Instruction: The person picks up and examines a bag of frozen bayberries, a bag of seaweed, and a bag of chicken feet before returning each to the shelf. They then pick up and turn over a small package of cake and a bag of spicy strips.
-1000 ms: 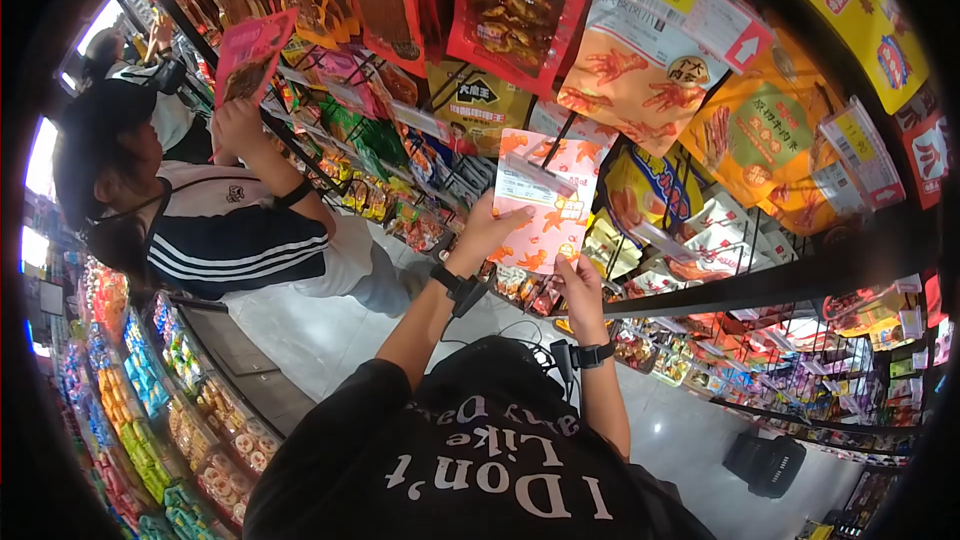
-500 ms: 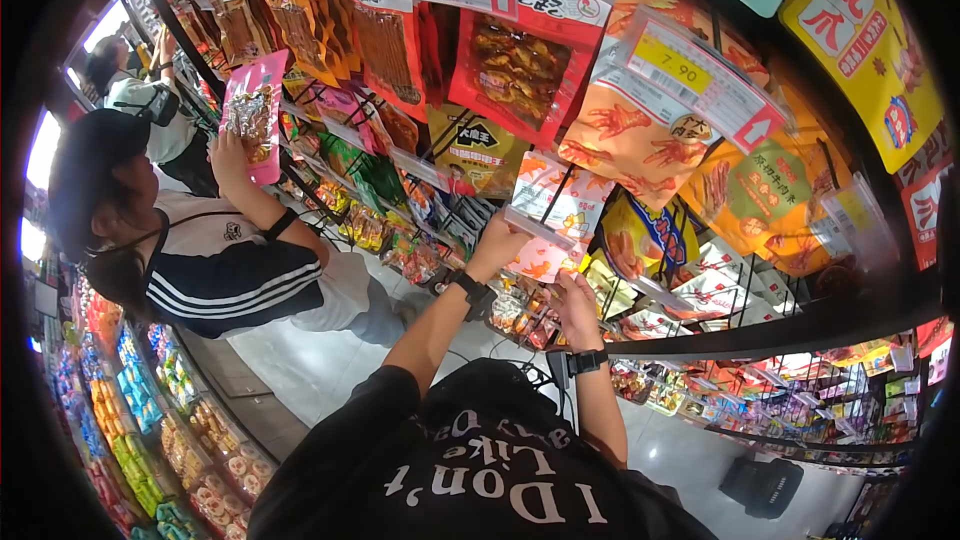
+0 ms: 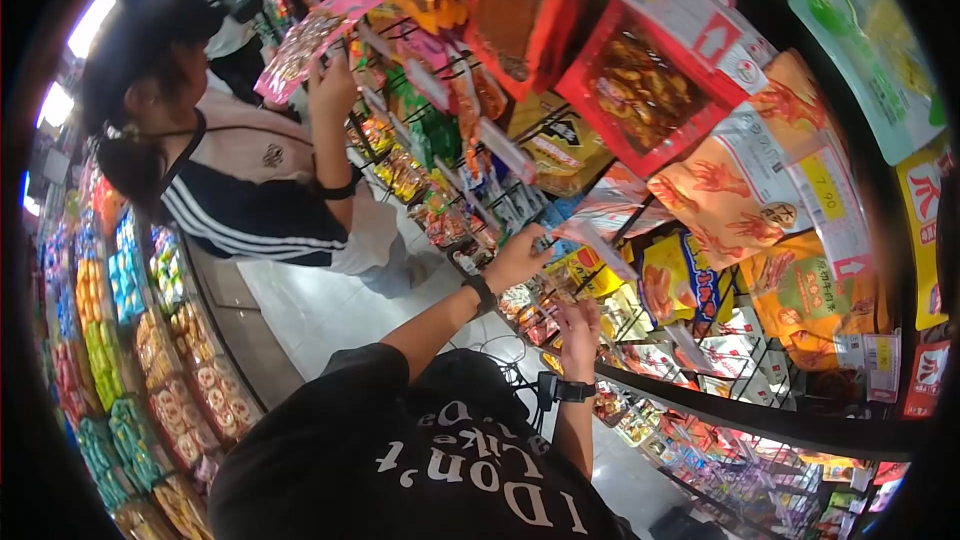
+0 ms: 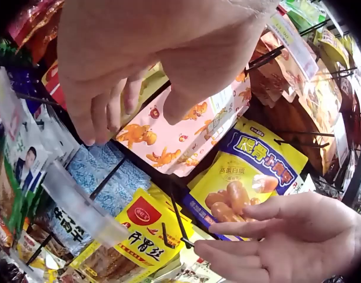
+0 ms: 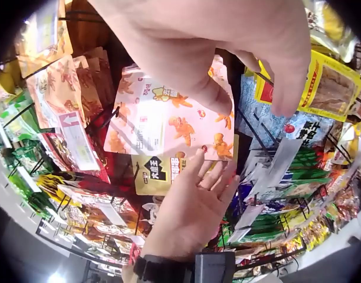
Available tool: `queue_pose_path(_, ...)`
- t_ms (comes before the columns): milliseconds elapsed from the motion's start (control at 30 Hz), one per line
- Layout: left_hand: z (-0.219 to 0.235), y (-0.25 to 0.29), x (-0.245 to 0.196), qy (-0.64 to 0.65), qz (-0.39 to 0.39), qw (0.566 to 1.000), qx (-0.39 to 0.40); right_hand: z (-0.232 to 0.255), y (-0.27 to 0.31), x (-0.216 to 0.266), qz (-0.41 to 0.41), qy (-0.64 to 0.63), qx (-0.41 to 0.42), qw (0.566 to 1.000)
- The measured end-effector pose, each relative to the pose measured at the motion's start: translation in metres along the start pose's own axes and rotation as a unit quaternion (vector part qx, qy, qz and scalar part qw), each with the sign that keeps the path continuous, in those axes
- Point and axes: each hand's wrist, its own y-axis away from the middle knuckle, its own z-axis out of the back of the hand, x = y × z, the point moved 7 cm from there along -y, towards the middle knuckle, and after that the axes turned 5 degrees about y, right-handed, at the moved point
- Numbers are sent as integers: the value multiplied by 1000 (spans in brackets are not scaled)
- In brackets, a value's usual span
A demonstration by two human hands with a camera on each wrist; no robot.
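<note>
A pink snack packet (image 5: 183,127) printed with orange chicken feet hangs among the rack's hooks. My left hand (image 3: 520,260) is at its edge, fingers loosely bent; in the right wrist view its fingertips overlap the packet's lower edge. Lower and to the right, my right hand (image 3: 578,335) has its fingers spread and holds nothing. In the left wrist view it lies in front of a yellow-and-blue sausage packet (image 4: 239,183). A yellow packet with a red logo (image 4: 142,227) hangs between the two hands there.
Metal hooks with price tags (image 3: 825,195) jut out from the rack. Red, orange and green packets hang above and to the right. At my left a person (image 3: 250,170) holds a pink packet (image 3: 315,45). Snack bins (image 3: 150,360) line the aisle's left side.
Both hands have let go of the pink packet, which now hangs at the rack. The right hand has drawn back and down with fingers spread. The head view has tilted and turned.
</note>
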Motion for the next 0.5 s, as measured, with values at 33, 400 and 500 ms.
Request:
queue_pose_path(33, 10, 12, -3, -19, -22, 999, -20, 0, 3, -1, 11, 1, 0, 1000)
queue_pose_path(400, 151, 225, 46, -150, 236, 923, 264, -30, 80, -45, -58, 77, 104, 990)
queue_pose_path(500, 231, 291, 51, -43, 294, 948, 114, -51, 105, -91, -129, 98, 149, 975)
